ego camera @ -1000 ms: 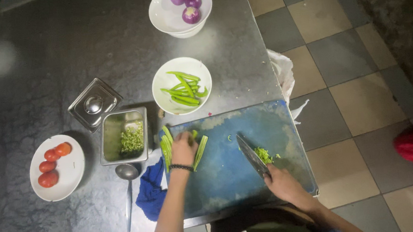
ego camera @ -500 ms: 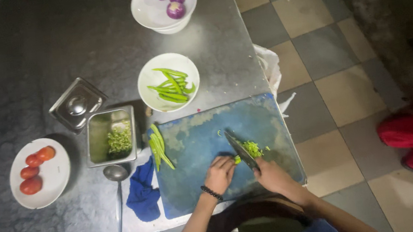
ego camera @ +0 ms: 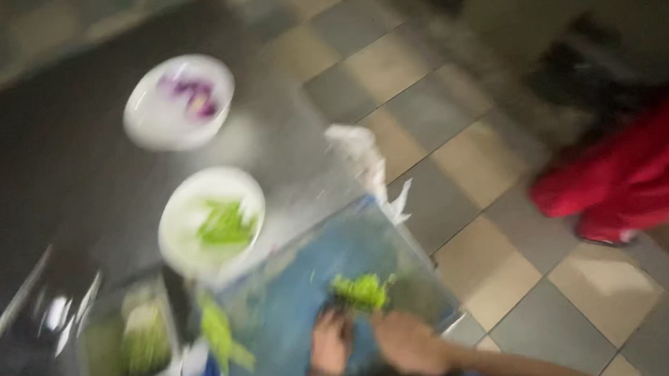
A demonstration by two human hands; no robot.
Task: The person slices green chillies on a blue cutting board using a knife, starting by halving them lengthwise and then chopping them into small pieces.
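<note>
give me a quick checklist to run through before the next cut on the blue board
1. Both hands on the board: ok. The left hand and right hand sit side by side on the blue cutting board.
2. Greens gathered: ok. The chopped green pile lies just ahead of both hands.
3. Knife position and grip: cannot tell. The picture is too blurred to show the blade.
4. Fingers away from the edge: cannot tell, for the same reason.
5. Uncut supply at hand: ok. The white plate of green chillies stands just behind the board.
6. Metal tray beside the board: ok. The metal tray with green pieces sits at the board's left.
</note>
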